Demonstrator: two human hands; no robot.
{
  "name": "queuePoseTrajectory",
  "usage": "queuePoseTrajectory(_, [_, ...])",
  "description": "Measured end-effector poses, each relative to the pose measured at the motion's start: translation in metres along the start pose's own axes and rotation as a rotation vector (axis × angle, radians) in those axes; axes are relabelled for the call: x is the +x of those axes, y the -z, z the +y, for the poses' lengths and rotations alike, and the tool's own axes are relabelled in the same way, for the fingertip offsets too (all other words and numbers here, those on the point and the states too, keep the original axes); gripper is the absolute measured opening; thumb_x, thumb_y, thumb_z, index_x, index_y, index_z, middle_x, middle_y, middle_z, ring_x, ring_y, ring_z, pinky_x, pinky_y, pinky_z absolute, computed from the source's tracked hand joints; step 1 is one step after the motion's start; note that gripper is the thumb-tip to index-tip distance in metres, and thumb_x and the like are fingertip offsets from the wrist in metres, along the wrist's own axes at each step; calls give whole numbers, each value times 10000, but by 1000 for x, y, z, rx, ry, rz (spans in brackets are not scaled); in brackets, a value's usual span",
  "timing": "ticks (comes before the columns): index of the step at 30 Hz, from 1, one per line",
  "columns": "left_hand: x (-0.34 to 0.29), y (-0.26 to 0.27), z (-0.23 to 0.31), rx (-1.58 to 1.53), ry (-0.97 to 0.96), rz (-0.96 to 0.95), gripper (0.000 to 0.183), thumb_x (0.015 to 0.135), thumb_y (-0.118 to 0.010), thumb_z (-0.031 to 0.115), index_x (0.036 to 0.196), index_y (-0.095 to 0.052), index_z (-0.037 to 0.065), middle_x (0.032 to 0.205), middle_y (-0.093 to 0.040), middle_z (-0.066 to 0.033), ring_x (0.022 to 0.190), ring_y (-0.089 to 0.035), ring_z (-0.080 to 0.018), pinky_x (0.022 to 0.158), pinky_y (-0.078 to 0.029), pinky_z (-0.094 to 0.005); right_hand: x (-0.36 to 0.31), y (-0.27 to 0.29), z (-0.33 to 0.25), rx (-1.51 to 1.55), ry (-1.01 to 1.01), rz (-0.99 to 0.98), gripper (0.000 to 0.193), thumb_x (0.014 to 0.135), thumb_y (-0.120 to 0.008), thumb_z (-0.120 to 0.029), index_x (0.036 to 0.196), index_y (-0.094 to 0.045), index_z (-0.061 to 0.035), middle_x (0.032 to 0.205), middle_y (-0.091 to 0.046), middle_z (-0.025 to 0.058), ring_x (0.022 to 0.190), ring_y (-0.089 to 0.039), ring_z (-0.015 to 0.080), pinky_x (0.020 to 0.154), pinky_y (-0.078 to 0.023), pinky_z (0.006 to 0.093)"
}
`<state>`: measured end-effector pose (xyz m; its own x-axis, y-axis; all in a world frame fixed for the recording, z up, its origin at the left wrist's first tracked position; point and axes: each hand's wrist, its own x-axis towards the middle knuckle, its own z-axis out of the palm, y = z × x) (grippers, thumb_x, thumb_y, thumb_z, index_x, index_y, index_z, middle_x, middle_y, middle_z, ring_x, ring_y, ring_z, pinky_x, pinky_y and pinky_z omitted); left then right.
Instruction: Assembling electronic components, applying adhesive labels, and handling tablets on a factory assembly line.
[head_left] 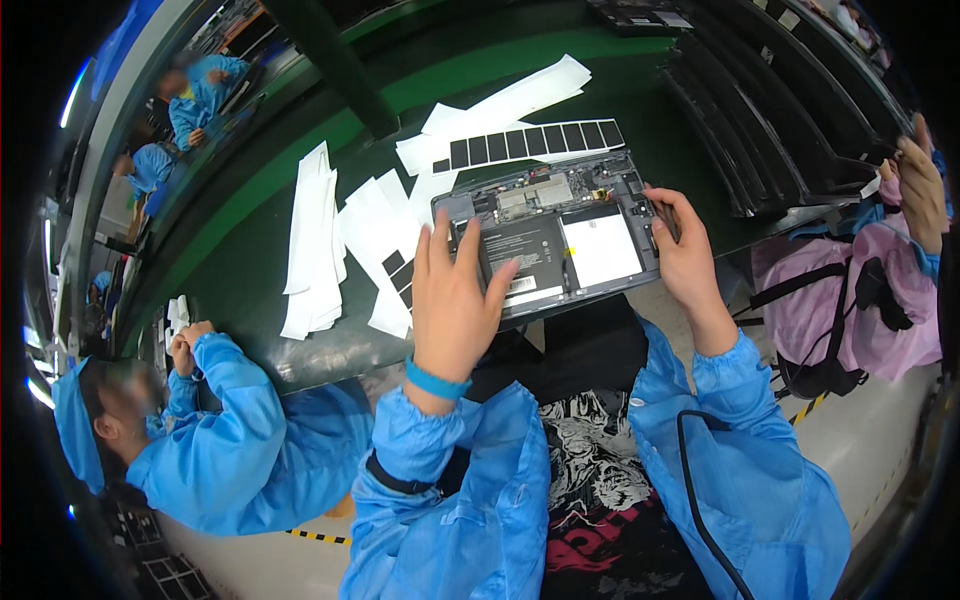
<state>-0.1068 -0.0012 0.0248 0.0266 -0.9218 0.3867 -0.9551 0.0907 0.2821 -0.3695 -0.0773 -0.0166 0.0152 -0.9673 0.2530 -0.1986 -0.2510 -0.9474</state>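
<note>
An opened laptop base, its inner parts showing, is tilted at the table's near edge. Inside it are a black battery, a white rectangular piece and circuit boards along the far side. Fingers spread, my left hand lies over the base's left end and partly covers the battery. At the right edge, my right hand grips the base with thumb and fingers. Just beyond the base lies a white strip with black rectangular pads. A similar strip is partly hidden by my left hand.
White paper strips lie in piles on the dark green table. Black trays stand stacked at the right. A co-worker in blue sits at the left. Another person's hand shows at the far right, above a pink garment.
</note>
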Motion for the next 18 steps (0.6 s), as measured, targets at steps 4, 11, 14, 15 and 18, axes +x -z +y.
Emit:
queuePoseTrajectory(4, [25, -5, -2, 75, -112, 7, 541, 878, -634, 394, 1286, -563, 45, 1429, -406, -224, 1286, -382, -448, 1035, -368, -483, 3, -2, 1, 14, 24, -2, 281, 889, -460, 79, 1144, -542, -7, 1226, -593, 162, 1177, -558, 239, 1011, -389, 307])
queuePoseTrajectory(11, [31, -18, -12, 182, -163, 0, 510, 874, -596, 464, 1255, -615, 126, 1424, -444, -137, 1291, -388, -407, 1031, -351, -501, 4, -1, 4, -13, 34, 5, 268, 891, -459, 66, 1135, -543, -7, 1205, -604, 168, 1172, -561, 248, 1008, -391, 312])
queuePoseTrajectory(14, [32, -11, -15, 87, -147, -17, 485, 884, -612, 401, 1261, -603, 97, 1419, -429, -181, 1286, -384, -433, 1043, -352, -481, 3, -3, -1, 1, 5, -26, 295, 886, -441, 84, 1147, -542, -12, 1224, -586, 180, 1183, -548, 247, 1018, -380, 313])
queuePoseTrajectory(15, [26, -6, -16, -11, -115, 12, 486, 888, -620, 362, 1284, -578, 84, 1428, -401, -211, 1290, -381, -443, 1055, -344, -475, 3, -2, -4, 15, -22, -33, 311, 883, -428, 100, 1152, -540, -10, 1253, -569, 187, 1214, -526, 250, 1041, -358, 313])
queuePoseTrajectory(18, [-1, 12, -7, -420, 178, -5, 590, 906, -625, 289, 1382, -427, 1, 1440, -344, -289, 1320, -382, -422, 1083, -329, -421, 2, 2, 7, 23, -2, -14, 319, 882, -418, 112, 1155, -538, -3, 1278, -555, 191, 1240, -508, 253, 1064, -334, 312])
